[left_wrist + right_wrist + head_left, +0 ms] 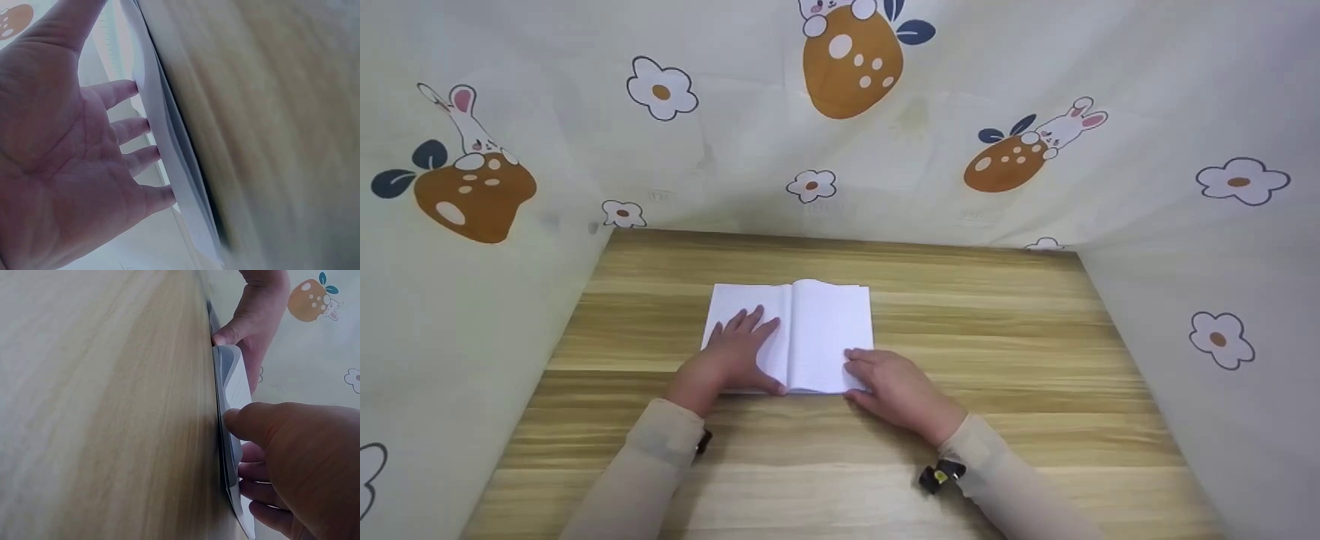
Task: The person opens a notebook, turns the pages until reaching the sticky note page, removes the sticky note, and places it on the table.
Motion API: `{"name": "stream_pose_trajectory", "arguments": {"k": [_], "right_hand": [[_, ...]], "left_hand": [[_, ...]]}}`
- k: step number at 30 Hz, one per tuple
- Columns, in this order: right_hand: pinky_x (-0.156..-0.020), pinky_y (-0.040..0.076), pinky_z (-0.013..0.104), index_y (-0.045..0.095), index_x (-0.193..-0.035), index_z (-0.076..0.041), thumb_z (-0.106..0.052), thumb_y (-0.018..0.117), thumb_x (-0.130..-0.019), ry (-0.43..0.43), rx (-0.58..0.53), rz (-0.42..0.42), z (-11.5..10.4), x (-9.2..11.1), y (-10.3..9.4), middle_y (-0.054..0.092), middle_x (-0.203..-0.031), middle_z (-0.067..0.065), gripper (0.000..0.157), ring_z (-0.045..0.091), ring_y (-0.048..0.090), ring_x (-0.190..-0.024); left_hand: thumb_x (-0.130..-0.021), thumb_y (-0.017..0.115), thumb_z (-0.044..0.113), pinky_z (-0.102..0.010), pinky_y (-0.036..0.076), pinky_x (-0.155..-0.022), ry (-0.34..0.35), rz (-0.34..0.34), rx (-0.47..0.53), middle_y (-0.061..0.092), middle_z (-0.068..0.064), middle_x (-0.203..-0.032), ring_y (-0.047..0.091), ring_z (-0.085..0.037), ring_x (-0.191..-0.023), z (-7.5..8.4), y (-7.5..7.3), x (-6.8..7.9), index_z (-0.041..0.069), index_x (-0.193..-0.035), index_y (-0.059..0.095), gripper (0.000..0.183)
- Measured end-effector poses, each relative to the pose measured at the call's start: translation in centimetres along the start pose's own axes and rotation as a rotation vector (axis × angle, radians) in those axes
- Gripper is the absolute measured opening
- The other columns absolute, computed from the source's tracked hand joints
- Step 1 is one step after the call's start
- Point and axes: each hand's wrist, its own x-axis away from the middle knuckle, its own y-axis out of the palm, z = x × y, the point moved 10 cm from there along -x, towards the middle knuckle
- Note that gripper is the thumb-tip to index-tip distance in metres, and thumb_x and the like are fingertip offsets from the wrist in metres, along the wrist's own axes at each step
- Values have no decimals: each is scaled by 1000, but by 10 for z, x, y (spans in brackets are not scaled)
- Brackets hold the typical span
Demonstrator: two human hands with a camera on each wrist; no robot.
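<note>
A notebook (826,322) with white pages lies open on the wooden table, its spine running away from me. On its left page rests my left hand (735,356), palm down, fingers spread and thumb near the bottom of the spine. Its fingertips touch the paper (151,95) in the left wrist view, with the palm raised. My right hand (900,390) is at the lower right corner of the right page. In the right wrist view, its thumb (244,422) touches the near page edges while the other fingers rest on the page. Faint ruling shows on the paper.
The wood-grain table (997,322) extends around the notebook on every side. Pale cloth (735,157) printed with rabbits, brown fruit and flowers hangs behind the table and along both sides. A dark strap with a small device (941,476) is on the right wrist.
</note>
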Motion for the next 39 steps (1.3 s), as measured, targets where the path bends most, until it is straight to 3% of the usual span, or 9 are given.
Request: {"name": "stream_pose_trajectory", "arguments": {"k": [8,14,20,26,29,33,37,39], "right_hand": [[-117,52,47,75,-131,1,-14,76,-102,0,-66,-1,3,0,-2,71,-145,18,33,33,68,-135],[-116,53,46,77,-120,-2,-6,75,-101,7,-124,28,8,1,-3,74,-141,15,19,32,70,-132],[-111,57,45,77,-107,-8,-5,75,-103,39,-226,86,20,-1,-5,79,-131,11,5,29,74,-125],[-105,60,43,80,-113,-7,-9,77,-104,107,-282,65,28,-5,-5,81,-121,10,10,27,76,-117],[-102,61,43,80,-116,-6,-10,77,-104,131,-305,58,30,-7,-5,81,-117,9,13,24,76,-113],[-100,62,41,81,-116,-6,-10,78,-104,135,-326,68,30,-8,-7,81,-115,7,13,22,77,-110],[-97,63,40,80,-111,-6,-10,80,-102,111,-338,91,27,-9,-11,81,-111,6,9,21,77,-107],[-97,63,39,79,-109,-7,-11,81,-102,100,-348,95,26,-10,-12,81,-110,5,9,20,76,-106]], "left_hand": [[-77,98,59,-75,8,-130,-21,-14,2,15,-27,-181,11,-54,-166,-2,1,0,7,-173,35,127],[-77,98,59,-75,8,-130,-26,-17,0,15,-27,-181,11,-54,-166,-2,1,1,7,-173,35,126],[-77,98,58,-75,8,-130,-21,-24,4,14,-27,-181,10,-54,-166,1,-1,3,6,-173,34,126],[-84,94,53,-77,11,-129,23,-15,40,20,-31,-179,14,-57,-164,2,-6,2,1,-169,39,114],[-92,87,44,-74,17,-130,37,16,48,27,-32,-176,22,-57,-162,1,-14,2,-3,-164,46,95],[-99,79,37,-67,35,-124,33,142,18,53,-29,-160,47,-51,-150,0,-24,-3,-5,-149,62,67],[-100,78,34,-61,52,-107,42,287,19,70,-20,-132,66,-41,-125,18,-34,-5,0,-131,73,46],[-101,78,32,-57,56,-101,60,320,65,72,-16,-122,69,-36,-115,33,-36,-4,3,-124,75,38]]}}
